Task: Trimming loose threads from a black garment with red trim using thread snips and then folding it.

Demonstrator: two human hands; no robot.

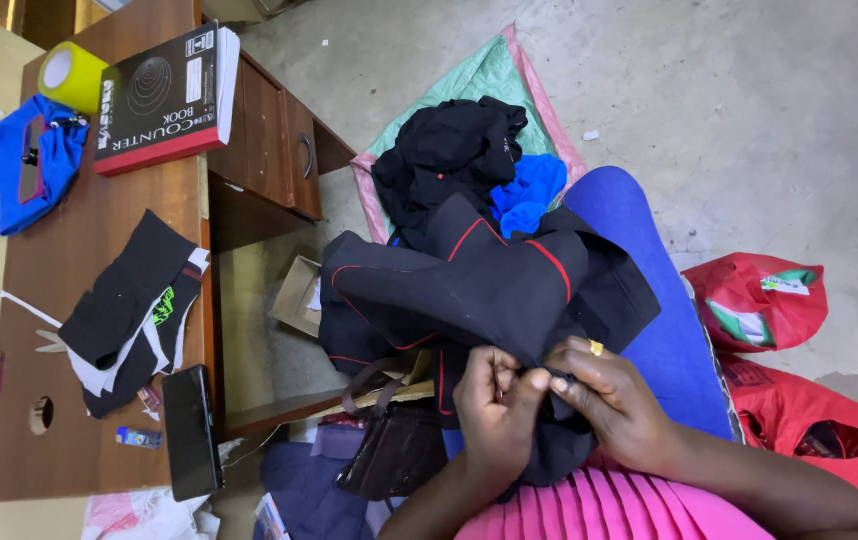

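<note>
In the head view, both hands meet low in the picture, at about 6 o'clock from the centre, on the near edge of a black garment with red piping (479,285) that lies across the person's lap, over a pink pleated skirt (609,510) and a blue cloth (664,330). The garment spreads away from the fingers toward 12 o'clock, and its long axis runs roughly from 9 o'clock to 3 o'clock. The left hand (494,405) comes in from 7 o'clock with the wrist bent; its fingers are curled and pressed together, pinching a fold of the black fabric. The right hand (614,400) comes in from 4 o'clock — it wears a gold ring — and its thumb and forefinger pinch the same edge, just beside the left fingertips, touching or almost touching them. Both hands are equally near to the fabric; what exactly sits between the fingertips I cannot tell. At 9 o'clock stands a wooden desk (79,440) with black fabric pieces (124,300), a dark phone (192,430) and a black book (159,100). At 3 o'clock two red bags (759,300) lie on the concrete floor.
</note>
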